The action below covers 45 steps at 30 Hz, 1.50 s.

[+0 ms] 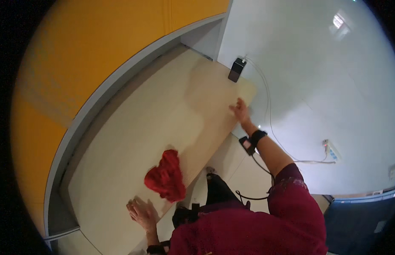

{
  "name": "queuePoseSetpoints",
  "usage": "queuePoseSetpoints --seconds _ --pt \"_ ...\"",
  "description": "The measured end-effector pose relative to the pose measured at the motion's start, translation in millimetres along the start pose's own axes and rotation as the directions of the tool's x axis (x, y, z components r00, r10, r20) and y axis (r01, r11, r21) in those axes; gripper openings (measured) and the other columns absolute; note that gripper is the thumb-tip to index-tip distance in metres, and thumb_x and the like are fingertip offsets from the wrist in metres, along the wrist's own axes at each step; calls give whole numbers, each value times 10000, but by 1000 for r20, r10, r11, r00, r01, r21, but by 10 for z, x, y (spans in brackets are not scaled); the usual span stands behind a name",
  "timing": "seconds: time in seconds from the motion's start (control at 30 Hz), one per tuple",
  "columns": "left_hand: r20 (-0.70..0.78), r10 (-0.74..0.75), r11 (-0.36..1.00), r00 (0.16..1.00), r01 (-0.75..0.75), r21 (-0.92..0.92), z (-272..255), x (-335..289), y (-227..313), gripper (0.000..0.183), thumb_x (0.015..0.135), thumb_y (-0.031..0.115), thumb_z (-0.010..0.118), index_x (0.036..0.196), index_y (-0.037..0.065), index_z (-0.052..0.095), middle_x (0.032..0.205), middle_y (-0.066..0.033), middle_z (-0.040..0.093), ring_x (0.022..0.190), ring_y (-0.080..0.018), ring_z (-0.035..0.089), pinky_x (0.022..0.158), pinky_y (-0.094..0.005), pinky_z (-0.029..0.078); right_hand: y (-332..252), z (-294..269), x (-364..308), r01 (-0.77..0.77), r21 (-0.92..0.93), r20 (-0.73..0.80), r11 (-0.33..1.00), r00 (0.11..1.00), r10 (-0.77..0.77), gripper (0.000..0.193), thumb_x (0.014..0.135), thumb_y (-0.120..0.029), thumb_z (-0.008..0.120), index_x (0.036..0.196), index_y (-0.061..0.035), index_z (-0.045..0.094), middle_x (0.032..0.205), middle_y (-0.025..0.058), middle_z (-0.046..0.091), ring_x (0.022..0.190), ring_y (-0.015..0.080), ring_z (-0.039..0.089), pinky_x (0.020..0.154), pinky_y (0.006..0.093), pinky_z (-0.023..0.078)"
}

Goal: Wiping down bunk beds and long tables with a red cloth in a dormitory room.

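Clock bearings, as I observe them, take the wearer's far side as twelve. A crumpled red cloth (pixel 165 176) lies on the pale tabletop (pixel 133 140), close to its near edge; neither hand touches it. The left hand (pixel 140 213) is near it at seven o'clock, empty, fingers loosely apart. The right hand (pixel 240 111) is well apart from the cloth, between one and two o'clock, fingers moderately spread, nothing seen in them. Whether either palm contacts the tabletop, I cannot tell. At twelve o'clock from the right hand lies a black oblong device (pixel 237 71) with a white cable (pixel 269 97).
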State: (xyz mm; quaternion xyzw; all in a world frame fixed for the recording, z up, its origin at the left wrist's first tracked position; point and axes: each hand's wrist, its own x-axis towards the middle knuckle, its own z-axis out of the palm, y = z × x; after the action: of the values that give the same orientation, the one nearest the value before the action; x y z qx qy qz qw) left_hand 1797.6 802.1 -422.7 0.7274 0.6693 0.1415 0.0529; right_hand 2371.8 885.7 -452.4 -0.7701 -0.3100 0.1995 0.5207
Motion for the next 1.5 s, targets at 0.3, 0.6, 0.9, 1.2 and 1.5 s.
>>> queuePoseSetpoints --seconds 0.3,0.6,0.9,1.2,1.5 --pt "-68 -273 939 960 281 200 166 4 89 577 838 418 505 1279 70 375 1346 -197 332 1270 -362 274 1001 -493 238 -298 -18 1329 109 217 90 970 987 -131 884 628 -155 791 1303 -16 238 1241 166 409 1128 290 437 923 375 409" --pt "-187 -279 935 942 311 170 314 55 266 540 848 369 488 1282 71 367 1367 -191 311 1285 -342 257 1022 -477 204 -124 -38 1586 116 527 89 842 977 -191 553 666 -25 717 1122 -14 404 1027 92 551 927 189 553 817 312 463" --pt "-177 -379 888 908 411 208 240 70 396 535 842 372 482 1278 79 379 1369 -161 321 1293 -317 251 1035 -462 185 -1286 -33 432 -11 349 491 937 854 -173 460 682 -128 716 1061 -1 489 934 76 597 870 142 570 778 278 453" --pt "-195 -364 903 911 397 165 211 80 447 556 824 402 481 1274 90 384 1362 -144 335 1294 -308 255 1033 -469 186 -2029 -90 -167 147 258 647 955 708 -284 515 650 -159 736 1071 -6 484 922 77 604 853 149 580 780 286 459" --pt "-182 -407 886 895 435 160 227 97 431 539 822 387 500 1260 92 396 1361 -149 337 1293 -306 258 1034 -461 195 -1959 -190 -182 222 174 620 959 732 -282 532 656 -222 732 1077 -12 485 913 83 607 826 164 576 765 293 450"
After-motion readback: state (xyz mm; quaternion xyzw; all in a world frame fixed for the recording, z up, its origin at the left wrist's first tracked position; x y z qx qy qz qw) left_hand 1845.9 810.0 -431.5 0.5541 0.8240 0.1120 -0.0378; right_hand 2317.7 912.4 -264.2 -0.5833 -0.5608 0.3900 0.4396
